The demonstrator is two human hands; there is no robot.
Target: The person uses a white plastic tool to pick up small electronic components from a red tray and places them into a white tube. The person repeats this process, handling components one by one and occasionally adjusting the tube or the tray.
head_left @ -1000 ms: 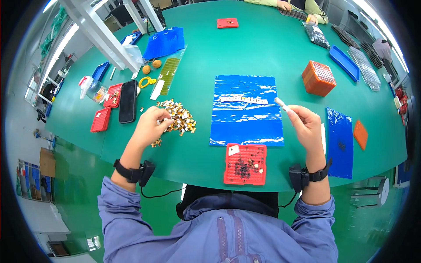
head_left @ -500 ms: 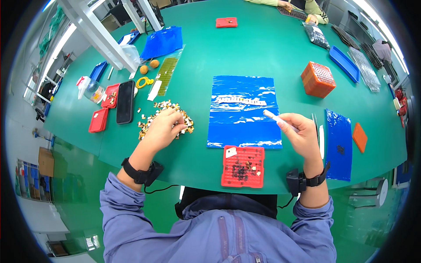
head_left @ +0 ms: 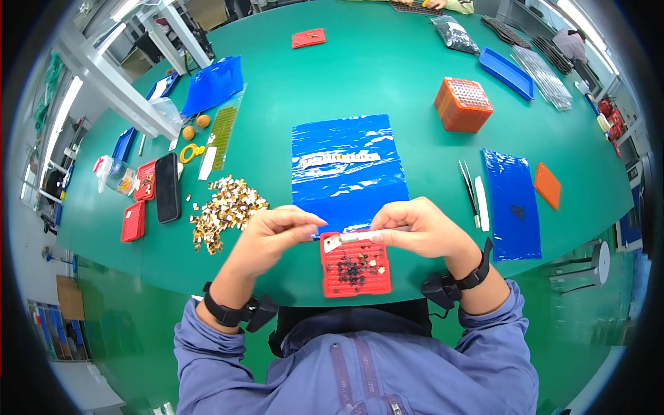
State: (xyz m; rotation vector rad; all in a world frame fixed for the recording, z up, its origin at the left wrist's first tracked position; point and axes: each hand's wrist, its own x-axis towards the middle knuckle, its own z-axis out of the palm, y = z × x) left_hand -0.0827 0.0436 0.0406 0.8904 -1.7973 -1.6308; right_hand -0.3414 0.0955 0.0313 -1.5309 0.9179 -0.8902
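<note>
My right hand (head_left: 423, 228) grips a thin white stick (head_left: 358, 236) that lies roughly level across the top of the red tray. My left hand (head_left: 275, 238) is closed in a pinch near the stick's left end; a small blue bit shows by its fingertips, but what they hold is unclear. Below the hands, the red tray (head_left: 330, 285) carries small black bits, a few pale pieces and a white scrap. Behind them a blue sheet (head_left: 349, 190) lies flat, with a row of small whitish pieces (head_left: 339, 160) across it.
A heap of small white, gold and brown pieces (head_left: 228, 207) lies left, near a black phone (head_left: 167, 188) and small red trays (head_left: 133, 221). On the right are tweezers (head_left: 469, 194), another blue sheet (head_left: 510, 232) and an orange block stack (head_left: 462, 105). Another person's hands (head_left: 432, 4) show far off.
My left hand has left the heap and moved right to the red tray's upper edge. My right hand has brought the white stick down and left beside it. The view has shifted.
</note>
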